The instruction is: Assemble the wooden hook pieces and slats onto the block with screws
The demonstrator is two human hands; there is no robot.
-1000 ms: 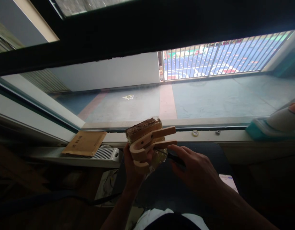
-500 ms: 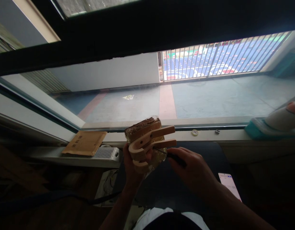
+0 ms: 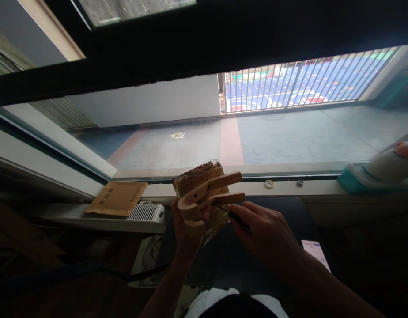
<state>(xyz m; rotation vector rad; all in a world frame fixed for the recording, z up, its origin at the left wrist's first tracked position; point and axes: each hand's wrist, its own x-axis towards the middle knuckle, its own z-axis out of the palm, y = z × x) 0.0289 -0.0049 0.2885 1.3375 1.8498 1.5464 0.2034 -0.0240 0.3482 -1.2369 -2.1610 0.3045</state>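
Note:
My left hand (image 3: 186,238) is closed from below around a wooden hook piece (image 3: 190,205) and a brown block wrapped in clear tape (image 3: 197,176). The pale wood has curved ends, two straight prongs pointing right and two dark holes in the upper one. My right hand (image 3: 268,227) grips the dark handle of a screwdriver (image 3: 236,217), whose thin shaft points left between the lower prong and the taped wrapping. Its tip is hard to make out against the wood. Parts of my left fingers are hidden behind the hook piece.
Below my hands is a dark table (image 3: 224,269), with a lit phone (image 3: 315,254) at its right. A brown envelope (image 3: 116,198) lies on the white radiator (image 3: 154,216) at left. The windowsill (image 3: 318,187) carries a tape roll (image 3: 269,184) and a teal container (image 3: 356,179).
My right hand and the screwdriver handle have shifted slightly, with the handle turned a little more downward. The hook piece and taped block stay almost in place.

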